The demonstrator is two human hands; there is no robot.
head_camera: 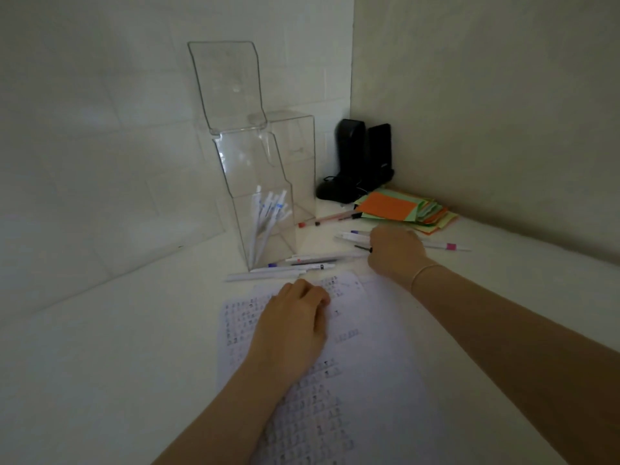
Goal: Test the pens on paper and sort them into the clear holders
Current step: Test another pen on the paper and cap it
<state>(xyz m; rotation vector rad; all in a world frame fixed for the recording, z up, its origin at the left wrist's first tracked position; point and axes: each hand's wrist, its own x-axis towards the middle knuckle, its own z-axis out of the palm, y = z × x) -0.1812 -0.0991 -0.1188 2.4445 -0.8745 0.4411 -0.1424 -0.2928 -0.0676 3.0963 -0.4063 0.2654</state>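
Observation:
A printed paper sheet point(369, 364) lies on the white table in front of me. My left hand point(292, 327) rests flat on it, fingers loosely curled, holding nothing. My right hand point(396, 253) reaches over loose white pens to the right of the sheet and closes around a thin pen with a black tip point(362, 247). A tall clear holder point(265, 209) stands behind the sheet with several white pens point(268, 216) upright inside. A second clear holder point(298, 152) stands right behind it. More white pens point(288, 268) lie at the holder's foot.
A stack of orange, green and yellow paper notes point(406, 209) lies at the back right. Two black speakers point(362, 159) stand in the wall corner. Red-capped pens point(322, 221) lie between the holders and the notes. A pen with a pink band point(449, 246) lies right of my hand.

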